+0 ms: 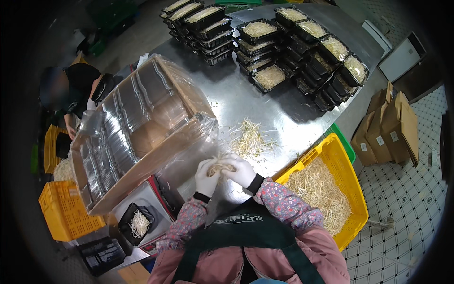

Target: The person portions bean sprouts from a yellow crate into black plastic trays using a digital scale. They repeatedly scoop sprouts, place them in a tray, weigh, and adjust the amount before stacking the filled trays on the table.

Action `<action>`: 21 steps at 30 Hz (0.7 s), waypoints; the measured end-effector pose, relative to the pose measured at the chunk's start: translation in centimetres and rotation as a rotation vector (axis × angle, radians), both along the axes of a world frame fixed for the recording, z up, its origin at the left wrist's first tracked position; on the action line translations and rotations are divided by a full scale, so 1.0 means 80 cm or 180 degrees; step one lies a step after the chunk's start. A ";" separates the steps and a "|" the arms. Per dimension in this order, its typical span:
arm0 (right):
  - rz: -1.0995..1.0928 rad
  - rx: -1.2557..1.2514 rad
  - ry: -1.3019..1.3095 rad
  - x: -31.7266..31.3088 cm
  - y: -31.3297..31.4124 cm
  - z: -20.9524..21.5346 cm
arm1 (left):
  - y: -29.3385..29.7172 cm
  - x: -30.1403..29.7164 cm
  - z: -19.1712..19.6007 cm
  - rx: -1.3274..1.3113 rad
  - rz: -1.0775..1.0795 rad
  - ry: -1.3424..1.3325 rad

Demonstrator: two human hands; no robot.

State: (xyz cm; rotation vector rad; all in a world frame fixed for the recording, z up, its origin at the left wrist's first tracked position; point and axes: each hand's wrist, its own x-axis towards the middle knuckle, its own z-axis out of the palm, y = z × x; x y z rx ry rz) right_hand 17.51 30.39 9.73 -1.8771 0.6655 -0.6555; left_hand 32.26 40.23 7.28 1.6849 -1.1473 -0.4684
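Note:
My left hand [206,176] and my right hand [241,169], both in white gloves, are cupped together around a small bunch of bean sprouts [220,168] just above the steel table [265,106]. A loose heap of sprouts [250,140] lies on the table right beyond my hands. To my lower left a black tray with some sprouts [137,222] sits on a scale [146,201]. A yellow crate full of sprouts [326,187] stands at my right.
A large cardboard box of stacked clear lids in plastic wrap [137,128] fills the table's left. Stacks of filled black trays [302,47] stand at the far end. Another person [80,90] crouches at the left near yellow crates [66,208]. Folded cartons [388,128] lean at the right.

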 end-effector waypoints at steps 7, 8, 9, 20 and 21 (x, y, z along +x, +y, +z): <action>-0.1202 -0.0141 0.1365 -0.053 -0.158 -0.047 | 0.130 0.042 -0.046 0.1087 0.0635 0.0035; -0.1360 -0.0011 0.1438 -0.071 -0.183 -0.062 | 0.141 0.042 -0.056 0.0982 0.0771 -0.0010; -0.1299 0.0230 0.1721 -0.085 -0.200 -0.073 | 0.144 0.043 -0.063 0.0994 0.0823 0.0093; -0.1273 0.0548 0.0604 -0.172 -0.216 -0.052 | 0.182 0.051 -0.095 0.0947 0.1289 0.0706; -0.1772 0.1070 0.0333 -0.192 -0.220 -0.021 | 0.186 0.051 -0.102 0.0922 0.1322 0.0830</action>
